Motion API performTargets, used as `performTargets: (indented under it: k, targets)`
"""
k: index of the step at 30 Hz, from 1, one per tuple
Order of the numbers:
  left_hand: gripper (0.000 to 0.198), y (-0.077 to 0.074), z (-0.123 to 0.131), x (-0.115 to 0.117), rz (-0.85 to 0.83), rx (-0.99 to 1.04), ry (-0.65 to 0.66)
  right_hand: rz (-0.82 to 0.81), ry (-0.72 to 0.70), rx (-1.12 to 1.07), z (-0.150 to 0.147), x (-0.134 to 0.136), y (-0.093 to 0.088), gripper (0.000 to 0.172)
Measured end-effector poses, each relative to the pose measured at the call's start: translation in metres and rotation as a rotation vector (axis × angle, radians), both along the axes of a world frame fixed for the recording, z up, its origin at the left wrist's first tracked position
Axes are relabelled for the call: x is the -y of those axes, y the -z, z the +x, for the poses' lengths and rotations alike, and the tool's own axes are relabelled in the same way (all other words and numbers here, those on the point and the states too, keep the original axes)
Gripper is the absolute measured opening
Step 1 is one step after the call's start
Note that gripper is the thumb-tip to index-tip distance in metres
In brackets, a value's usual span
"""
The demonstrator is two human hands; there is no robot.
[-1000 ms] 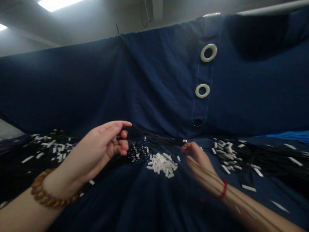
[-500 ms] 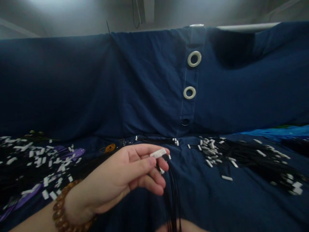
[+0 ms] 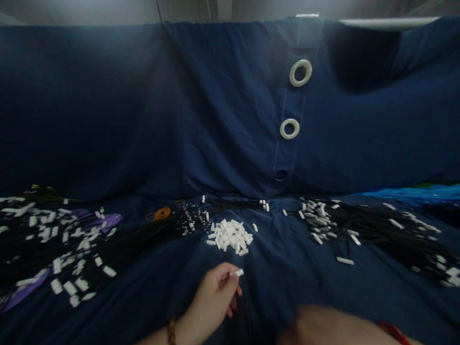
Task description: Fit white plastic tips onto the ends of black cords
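Note:
My left hand [image 3: 217, 297] pinches a small white plastic connector [image 3: 238, 272] between thumb and fingertips. Thin black wires [image 3: 244, 306] hang down from it and fade into the dark cloth. Just beyond that hand lies a heap of loose white connector housings [image 3: 230, 235]. My right hand [image 3: 319, 327] is at the bottom edge, smeared by motion, so its fingers and anything in them cannot be made out. Behind the heap, to its left, a bundle of black wires [image 3: 187, 219] shows shiny bare ends.
Black cables with white connectors [image 3: 319, 215] are piled at the right. Another such pile [image 3: 53, 235] spreads on the left, with purple pieces [image 3: 108, 221] in it. An orange coil [image 3: 160, 213] lies near the back. A blue curtain [image 3: 215, 115] hangs behind.
My left hand has drawn down and closer with the connector, uncovering the white heap behind it. My right hand has come up and to the right. The view has tilted downward.

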State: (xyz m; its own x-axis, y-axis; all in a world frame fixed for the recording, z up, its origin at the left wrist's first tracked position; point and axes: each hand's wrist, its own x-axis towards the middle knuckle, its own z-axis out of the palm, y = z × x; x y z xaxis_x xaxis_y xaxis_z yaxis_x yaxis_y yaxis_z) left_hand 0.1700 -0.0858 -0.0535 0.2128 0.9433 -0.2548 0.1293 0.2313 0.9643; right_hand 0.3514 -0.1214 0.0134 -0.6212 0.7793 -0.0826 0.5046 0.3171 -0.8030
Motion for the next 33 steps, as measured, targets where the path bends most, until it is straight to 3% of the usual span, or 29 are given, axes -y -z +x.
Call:
performTargets:
  k: [4,9,12,17,26,30,33]
  targets:
    - [0.035,0.002,-0.005,-0.004,0.021,0.005,0.024,0.311,0.2,0.118,-0.012,-0.069,0.022,0.018]
    - [0.046,0.008,-0.011,-0.007,-0.025,0.044,0.084,0.518,0.121,0.12,-0.022,-0.107,0.061,0.029]
    - [0.052,0.008,-0.012,-0.008,-0.042,0.077,0.066,0.558,0.083,0.066,-0.017,-0.109,0.072,0.019]
    - [0.057,0.001,-0.013,-0.014,-0.182,0.215,-0.018,0.531,0.098,-0.1,-0.011,-0.114,0.071,0.009]
    - [0.026,0.002,-0.016,-0.015,-0.123,0.24,-0.04,0.329,0.031,-0.426,-0.024,-0.093,0.063,0.002]
    - [0.02,0.0,-0.017,-0.014,-0.078,0.209,-0.018,0.315,0.052,-0.404,-0.033,-0.079,0.061,0.022]
    - [0.02,-0.001,-0.017,-0.014,-0.093,0.213,-0.017,0.36,0.024,-0.384,-0.032,-0.076,0.062,0.028]
